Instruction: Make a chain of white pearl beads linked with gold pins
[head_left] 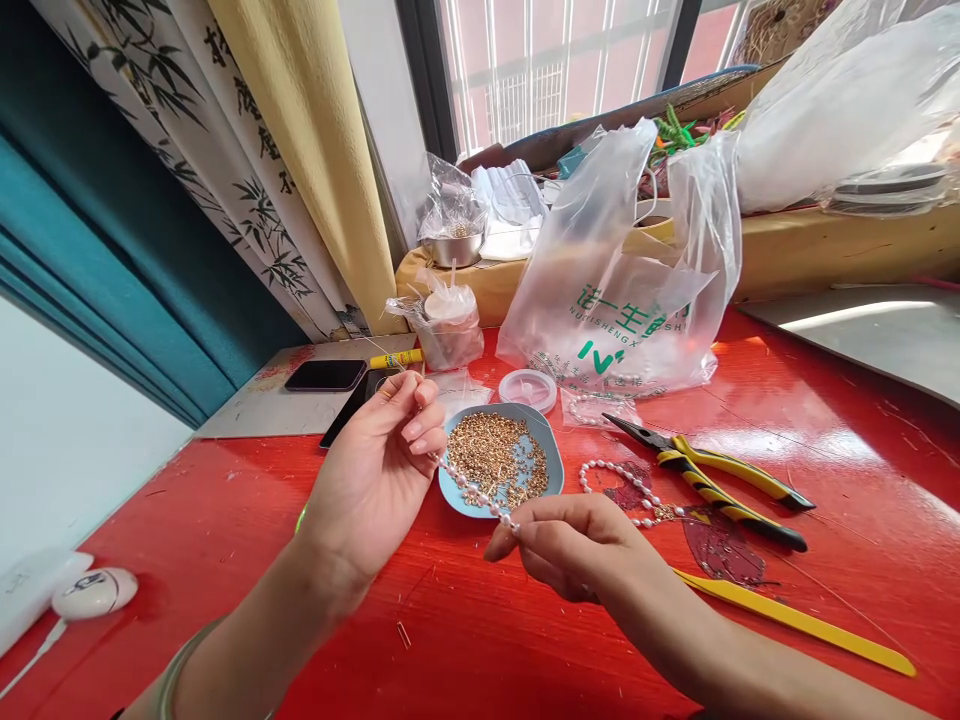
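My left hand [382,465] and my right hand [566,545] hold a short strand of white pearl beads [474,492] stretched between them over the red table [225,520]. Left fingers pinch its upper end, right fingers pinch its lower end. Just behind the strand lies a light blue dish [555,458] full of small gold beads [496,455]. A finished pearl loop [626,478] lies on the table to the right of the dish.
Yellow-and-black pliers [720,482] and a yellow flat stick [802,620] lie at right. A white plastic bag [615,290], a small round lid [528,388], a bagged cup [448,320], a yellow tube [396,358] and two phones [325,375] stand behind. A white device [94,592] sits lower left.
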